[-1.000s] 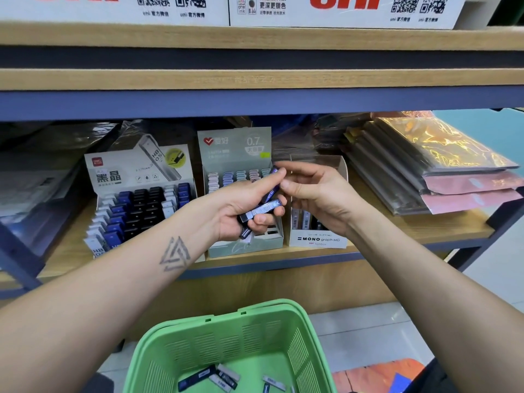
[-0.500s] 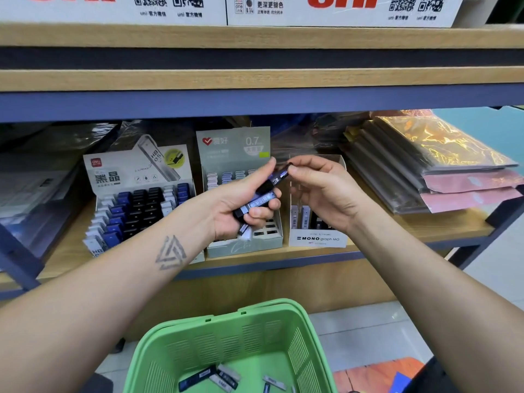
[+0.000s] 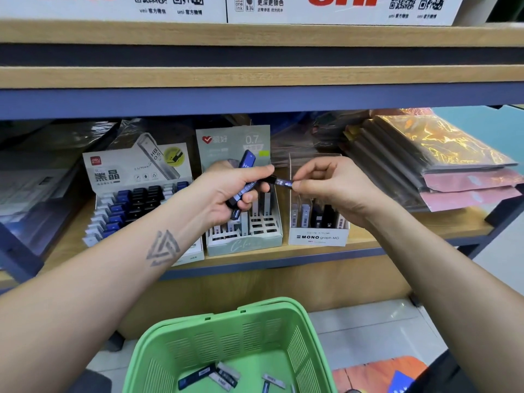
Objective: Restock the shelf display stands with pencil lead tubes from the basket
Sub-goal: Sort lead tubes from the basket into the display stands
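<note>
My left hand (image 3: 226, 191) grips a small bunch of dark blue and black lead tubes (image 3: 246, 163) in front of the green 0.7 display stand (image 3: 243, 242). My right hand (image 3: 329, 185) pinches the end of one black tube (image 3: 282, 181) that still reaches to the left hand's fingers. Below the right hand stands the white MONO graph MG stand (image 3: 317, 236), partly filled with tubes. At the left is the grey stand (image 3: 136, 177) with blue, black and white tubes. The green basket (image 3: 226, 324) below holds several loose tubes (image 3: 198, 374).
A wooden shelf (image 3: 397, 234) carries the stands. Stacked plastic-wrapped packs (image 3: 442, 165) lie at the right and dark wrapped goods (image 3: 34, 177) at the left. An upper shelf board (image 3: 255, 78) overhangs, with white uni boxes (image 3: 340, 7) on top. Tiled floor lies beside the basket.
My right hand has drawn one black tube sideways to the right out of the bunch in my left hand. The left hand has tilted, and a blue tube now sticks up.
</note>
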Demonstrator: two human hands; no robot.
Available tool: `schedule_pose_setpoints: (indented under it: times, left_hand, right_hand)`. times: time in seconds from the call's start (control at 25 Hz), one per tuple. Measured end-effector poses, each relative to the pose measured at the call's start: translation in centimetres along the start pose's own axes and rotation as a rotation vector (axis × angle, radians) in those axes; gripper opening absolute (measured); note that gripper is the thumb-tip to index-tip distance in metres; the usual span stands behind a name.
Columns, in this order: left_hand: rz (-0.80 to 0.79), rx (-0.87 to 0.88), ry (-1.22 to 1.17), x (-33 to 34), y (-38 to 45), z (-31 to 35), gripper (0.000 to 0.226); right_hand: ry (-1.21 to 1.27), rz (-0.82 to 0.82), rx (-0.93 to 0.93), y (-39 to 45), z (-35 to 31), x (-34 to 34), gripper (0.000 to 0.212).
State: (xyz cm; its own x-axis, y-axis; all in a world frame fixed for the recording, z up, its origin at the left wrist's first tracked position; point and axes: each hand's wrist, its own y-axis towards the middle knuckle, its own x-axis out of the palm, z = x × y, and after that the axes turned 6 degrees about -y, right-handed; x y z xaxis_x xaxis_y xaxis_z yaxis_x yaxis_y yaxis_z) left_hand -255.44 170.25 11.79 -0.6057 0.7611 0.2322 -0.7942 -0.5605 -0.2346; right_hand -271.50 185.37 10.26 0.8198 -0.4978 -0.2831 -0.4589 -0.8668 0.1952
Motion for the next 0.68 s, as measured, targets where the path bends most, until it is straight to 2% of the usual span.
schedule_pose_setpoints:
  times: [0.08,0.24,0.32,0.4,0.48,0.56,0.68]
  left_hand:
    - [0.013,0.086,0.084,0.5,0.0,-0.1,0.023]
    - [-0.023,0.129,0.127,2.0,0.0,-0.7,0.023]
    - [-0.026,0.111,0.092,2.2,0.2,-0.6,0.026]
    - [-0.027,0.095,0.070,2.0,0.3,-0.4,0.026]
    - [-0.032,0.082,0.066,1.7,0.3,-0.3,0.025]
    - [-0.027,0.072,0.074,1.7,0.3,-0.4,0.025]
    - [-0.019,0.063,0.075,1.7,0.3,-0.6,0.025]
  right_hand:
    - [-0.236,-0.048,-0.085,-0.3,-0.7,0.1,0.015]
    - [-0.504,-0.108,-0.187,-0.2,-1.8,0.5,0.035]
    - [-0.672,-0.015,-0.186,0.0,-1.5,-0.6,0.042]
    - [-0.830,0.203,-0.157,0.2,-0.9,-2.4,0.033]
    - [-0.867,0.361,-0.130,0.4,0.0,-3.6,0.021]
    - [-0.900,0.411,-0.133,0.8,0.8,-4.1,0.022]
    - [-0.936,0.386,-0.134,1.3,1.6,-3.9,0.026]
